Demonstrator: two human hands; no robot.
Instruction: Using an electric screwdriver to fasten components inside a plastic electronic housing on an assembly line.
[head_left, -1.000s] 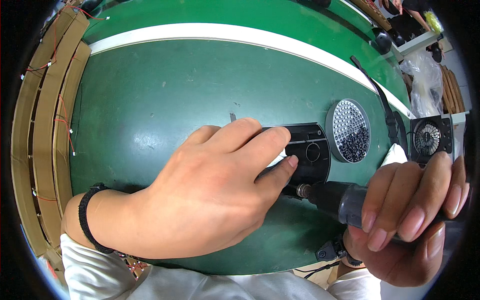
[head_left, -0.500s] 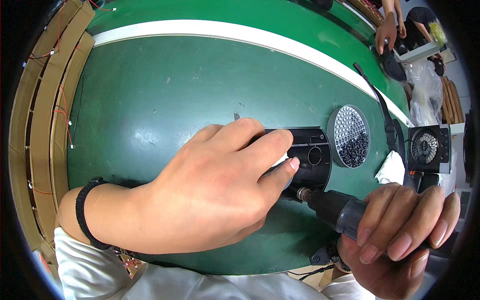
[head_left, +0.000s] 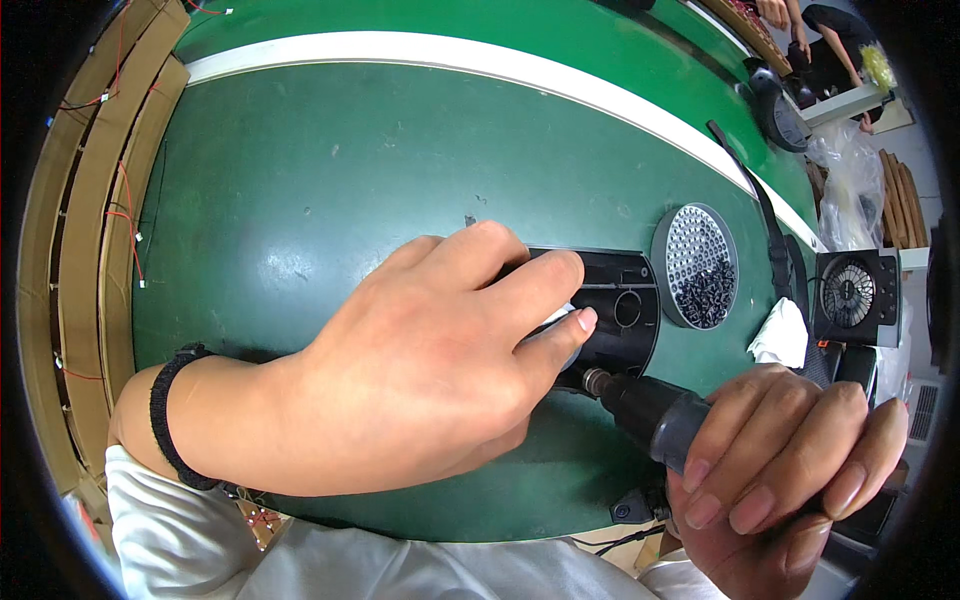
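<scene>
Right hand point(head_left: 770, 470) clenched round black driver point(head_left: 652, 414), tip at black housing point(head_left: 612, 338), which is part-covered on the green table point(head_left: 300, 190) by the left hand point(head_left: 440, 345) (grip hidden); skidding could be caused by the driver's slant.

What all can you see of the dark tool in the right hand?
The dark tool has a thick, rounded body, plastic by its look: black in front, greyer and glossier near the grip. Its front end narrows to a silvery, ringed metal tip. It slants, tip toward the upper left of the view. The right hand wraps its rear, hiding that end. The tip sits at the near edge of the black casing; whether they touch, I can't tell.
</scene>
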